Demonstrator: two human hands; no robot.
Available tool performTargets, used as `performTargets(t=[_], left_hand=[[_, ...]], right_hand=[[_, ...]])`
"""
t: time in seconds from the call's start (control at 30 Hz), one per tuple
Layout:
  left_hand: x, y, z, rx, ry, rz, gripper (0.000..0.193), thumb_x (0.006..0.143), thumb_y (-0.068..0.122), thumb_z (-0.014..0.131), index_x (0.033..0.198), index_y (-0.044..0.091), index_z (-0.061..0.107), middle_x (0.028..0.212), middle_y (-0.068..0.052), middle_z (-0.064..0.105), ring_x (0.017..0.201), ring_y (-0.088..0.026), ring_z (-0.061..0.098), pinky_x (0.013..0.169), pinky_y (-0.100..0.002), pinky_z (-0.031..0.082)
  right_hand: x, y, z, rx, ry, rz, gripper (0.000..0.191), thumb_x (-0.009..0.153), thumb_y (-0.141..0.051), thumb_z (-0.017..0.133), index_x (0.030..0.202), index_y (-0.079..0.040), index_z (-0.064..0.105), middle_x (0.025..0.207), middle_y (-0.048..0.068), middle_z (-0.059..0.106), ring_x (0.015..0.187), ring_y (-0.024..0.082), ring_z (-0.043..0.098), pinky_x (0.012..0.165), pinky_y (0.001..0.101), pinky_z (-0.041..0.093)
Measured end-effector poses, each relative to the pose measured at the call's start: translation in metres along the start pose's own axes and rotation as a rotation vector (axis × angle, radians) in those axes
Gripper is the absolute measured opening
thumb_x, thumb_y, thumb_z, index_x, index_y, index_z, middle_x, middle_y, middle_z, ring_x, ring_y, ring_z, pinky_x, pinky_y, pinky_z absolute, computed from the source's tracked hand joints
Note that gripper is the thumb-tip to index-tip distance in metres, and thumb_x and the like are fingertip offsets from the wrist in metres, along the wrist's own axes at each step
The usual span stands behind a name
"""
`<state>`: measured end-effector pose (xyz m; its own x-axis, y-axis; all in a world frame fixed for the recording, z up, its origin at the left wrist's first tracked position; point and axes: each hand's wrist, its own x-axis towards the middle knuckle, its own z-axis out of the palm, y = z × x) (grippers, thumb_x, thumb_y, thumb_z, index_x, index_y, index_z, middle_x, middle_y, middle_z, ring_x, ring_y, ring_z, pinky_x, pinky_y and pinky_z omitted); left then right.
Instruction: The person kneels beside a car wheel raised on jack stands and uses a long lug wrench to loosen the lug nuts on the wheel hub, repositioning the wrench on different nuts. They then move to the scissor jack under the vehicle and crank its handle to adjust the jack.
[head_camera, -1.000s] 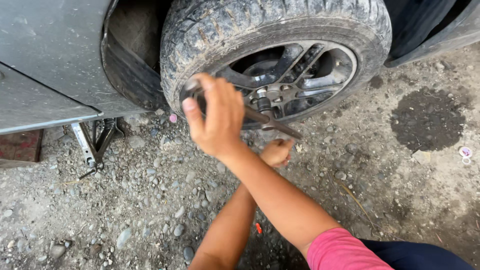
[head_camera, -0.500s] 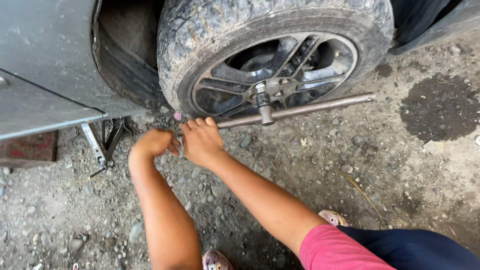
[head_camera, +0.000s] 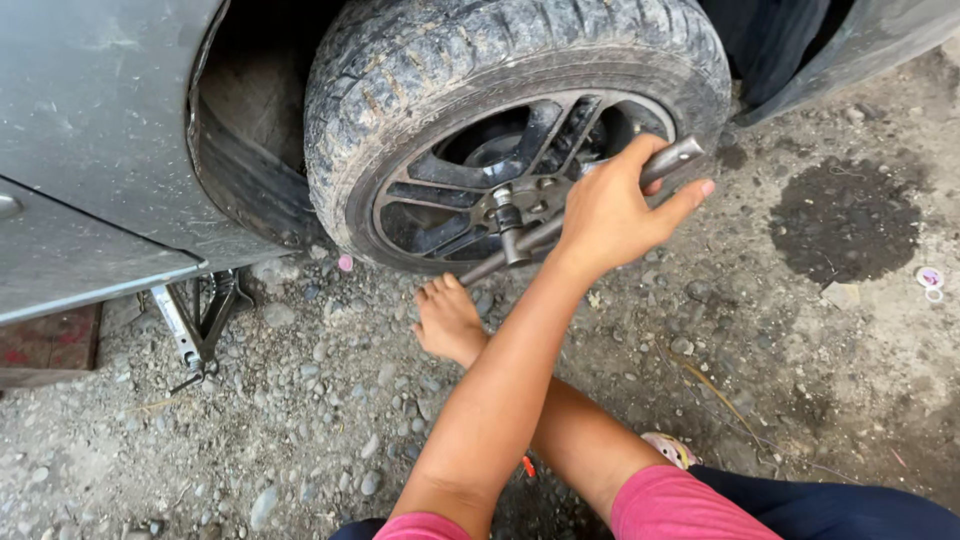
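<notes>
Now left hand (head_camera: 610, 215) gripping wrench (head_camera: 530, 237) upper end, right hand (head_camera: 448, 322) below lower end

Head camera, looking steeply down, close over wheel (head_camera: 520, 140), gravel ground (head_camera: 300, 430)

Tyre (head_camera: 440, 70): black rubber, matt, rough tread dusted grey with dried mud.
Alloy wheel (head_camera: 450, 205): dark metal spokes, dull, grimy.
Cross wrench (head_camera: 520, 240): bare steel, worn smooth, faint sheen at its 2 o'clock end, which sits in the left hand (head_camera: 610, 215).
Right hand (head_camera: 448, 322): bare skin, at the bar's 8 o'clock end.
Car body panel (head_camera: 90, 130): painted metal, grey, satin under a film of dust and splashes.
Scissor jack (head_camera: 195, 320): metal, scuffed, partly shiny.
Ground (head_camera: 300, 430): gravel and packed dirt, rough, matt; a dark stain (head_camera: 845, 220) at 3 o'clock of the wheel.
Sleeves (head_camera: 670, 505): pink cloth, soft, matt.
</notes>
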<state>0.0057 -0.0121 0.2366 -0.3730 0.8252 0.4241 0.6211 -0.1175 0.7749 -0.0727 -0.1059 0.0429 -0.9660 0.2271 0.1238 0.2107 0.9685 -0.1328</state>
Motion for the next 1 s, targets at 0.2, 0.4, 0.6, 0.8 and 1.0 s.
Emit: performTargets(t=[0.2,0.4,0.6,0.8,1.0], left_hand=[[-0.009,-0.013,-0.026,-0.518,0.37,-0.091,0.036,0.086,0.04,0.082,0.08,0.007,0.069,0.065,0.008,0.054,0.059,-0.004,0.045,0.053,-0.023,0.032],[-0.029,-0.059,-0.082,-1.024,0.695,-0.108,0.035,0.094,0.033,0.068,0.07,0.009,0.059,0.062,0.002,0.053,0.051,-0.008,0.043,0.048,-0.026,0.029],[-0.072,-0.106,-0.14,-1.518,0.904,-0.323,0.053,0.086,0.06,0.049,0.059,0.015,0.041,0.046,0.001,0.032,0.042,-0.016,0.034,0.053,-0.035,0.036],[-0.126,-0.223,-0.121,-1.875,1.076,-0.505,0.06,0.083,0.07,0.036,0.061,0.015,0.042,0.043,0.002,0.031,0.038,-0.015,0.031,0.048,-0.034,0.033],[-0.16,-0.306,-0.062,-1.496,1.05,-1.211,0.053,0.1,0.052,0.027,0.091,0.011,0.059,0.082,-0.006,0.068,0.083,-0.025,0.066,0.087,-0.046,0.049]], right_hand=[[0.0,0.027,0.018,0.429,0.589,0.272,0.052,0.091,-0.022,0.063,0.14,-0.002,0.058,0.129,0.017,0.066,0.114,0.03,0.065,0.102,0.0443,0.047],[-0.014,0.084,0.042,1.8,0.402,0.779,0.048,0.099,-0.041,0.045,0.122,-0.003,0.063,0.111,0.014,0.07,0.1,0.03,0.071,0.088,0.0456,0.057],[-0.086,0.193,0.019,3.053,1.222,1.114,0.104,0.096,-0.08,0.011,0.113,0.006,0.068,0.098,0.018,0.075,0.081,0.026,0.071,0.072,0.0406,0.061],[-0.088,0.268,-0.095,2.485,1.45,0.695,0.053,0.105,-0.057,0.035,0.075,-0.015,0.047,0.061,-0.003,0.048,0.051,0.013,0.042,0.052,0.0295,0.04],[-0.055,0.222,-0.184,1.953,1.458,0.418,0.04,0.107,-0.047,0.049,0.081,-0.016,0.048,0.065,-0.003,0.043,0.055,0.013,0.04,0.051,0.0321,0.035]])
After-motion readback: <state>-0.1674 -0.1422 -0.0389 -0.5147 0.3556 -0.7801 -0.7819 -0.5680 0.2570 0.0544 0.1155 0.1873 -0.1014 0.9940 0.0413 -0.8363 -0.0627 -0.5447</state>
